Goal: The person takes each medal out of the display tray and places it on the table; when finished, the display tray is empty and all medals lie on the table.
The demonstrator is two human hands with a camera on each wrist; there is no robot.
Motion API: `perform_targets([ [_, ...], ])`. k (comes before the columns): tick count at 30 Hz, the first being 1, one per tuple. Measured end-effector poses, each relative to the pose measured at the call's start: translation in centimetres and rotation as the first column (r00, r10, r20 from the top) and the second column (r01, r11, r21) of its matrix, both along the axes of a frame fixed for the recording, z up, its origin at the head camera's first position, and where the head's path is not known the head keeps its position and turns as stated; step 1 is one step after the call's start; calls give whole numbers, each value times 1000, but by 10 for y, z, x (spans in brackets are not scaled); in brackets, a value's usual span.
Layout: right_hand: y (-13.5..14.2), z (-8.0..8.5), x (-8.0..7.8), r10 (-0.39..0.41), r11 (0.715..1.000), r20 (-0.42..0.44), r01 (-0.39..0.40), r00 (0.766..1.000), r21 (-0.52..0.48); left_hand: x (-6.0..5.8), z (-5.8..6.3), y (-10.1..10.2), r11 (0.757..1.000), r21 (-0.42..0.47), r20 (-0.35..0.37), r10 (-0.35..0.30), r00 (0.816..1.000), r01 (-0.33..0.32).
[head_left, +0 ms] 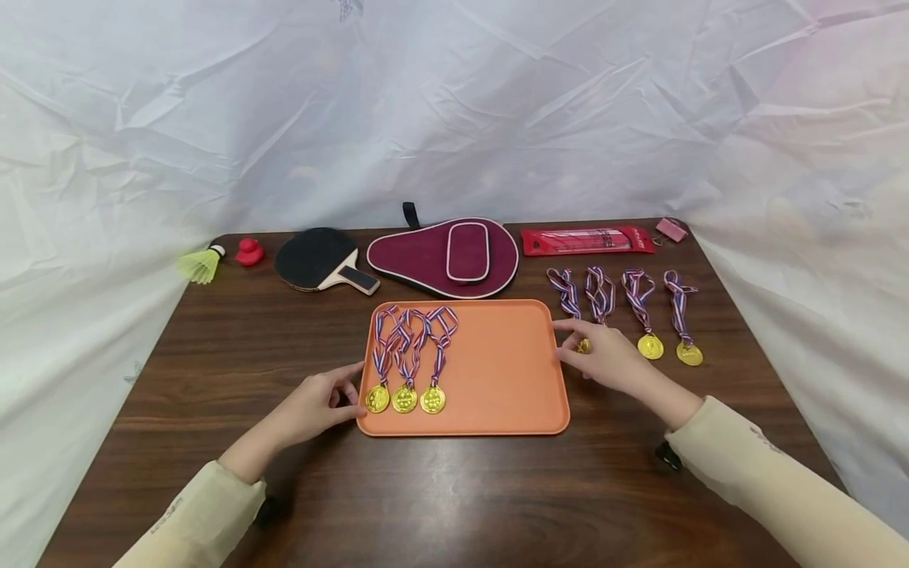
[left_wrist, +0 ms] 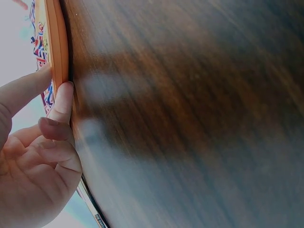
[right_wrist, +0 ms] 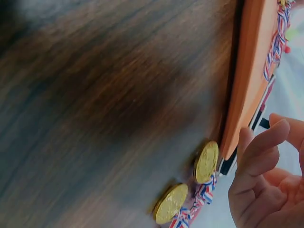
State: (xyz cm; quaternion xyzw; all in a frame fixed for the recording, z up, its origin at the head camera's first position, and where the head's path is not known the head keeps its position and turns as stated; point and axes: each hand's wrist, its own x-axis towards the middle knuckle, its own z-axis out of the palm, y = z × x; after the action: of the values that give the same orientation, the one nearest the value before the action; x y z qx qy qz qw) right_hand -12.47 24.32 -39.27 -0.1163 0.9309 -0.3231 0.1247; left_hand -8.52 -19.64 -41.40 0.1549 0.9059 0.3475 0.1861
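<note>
An orange tray (head_left: 497,379) lies on the dark wooden table between both hands. Three gold medals (head_left: 405,398) with striped ribbons lie in a row along its left side. At the tray's left edge my left hand (head_left: 316,406) touches the rim with thumb and index finger spread apart; in the left wrist view one fingertip (left_wrist: 64,95) meets the outer wall. My right hand (head_left: 604,355) reaches the right edge, index finger and thumb at the rim. Several more medals (head_left: 649,345) lie right of the tray, partly hidden behind this hand.
Along the back lie a yellow shuttlecock (head_left: 201,265), a red rubber duck (head_left: 249,252), a black table tennis paddle (head_left: 316,259), a burgundy paddle case (head_left: 419,251), a red packet (head_left: 588,241) and a pink binder clip (head_left: 671,229). A white cloth (head_left: 440,110) hangs behind.
</note>
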Motion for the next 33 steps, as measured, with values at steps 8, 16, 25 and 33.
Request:
perform_targets([
  [8,-6,-7,-9,-5,999,-6,5,1000,39,0,1,0,1000,4,-9,-1,1000,1],
  [16,-6,-13,-12,5,998,21,-6,1000,55,1,2,0,1000,1,1,5,1000,-5],
  [25,-6,-15,-13,-10,999,40,8,999,40,1,0,-1,1000,5,-8,0,1000,0],
  [33,-6,-15,-12,-15,1000,53,14,998,18,1,3,-1,1000,-11,-57,29,998,-29],
])
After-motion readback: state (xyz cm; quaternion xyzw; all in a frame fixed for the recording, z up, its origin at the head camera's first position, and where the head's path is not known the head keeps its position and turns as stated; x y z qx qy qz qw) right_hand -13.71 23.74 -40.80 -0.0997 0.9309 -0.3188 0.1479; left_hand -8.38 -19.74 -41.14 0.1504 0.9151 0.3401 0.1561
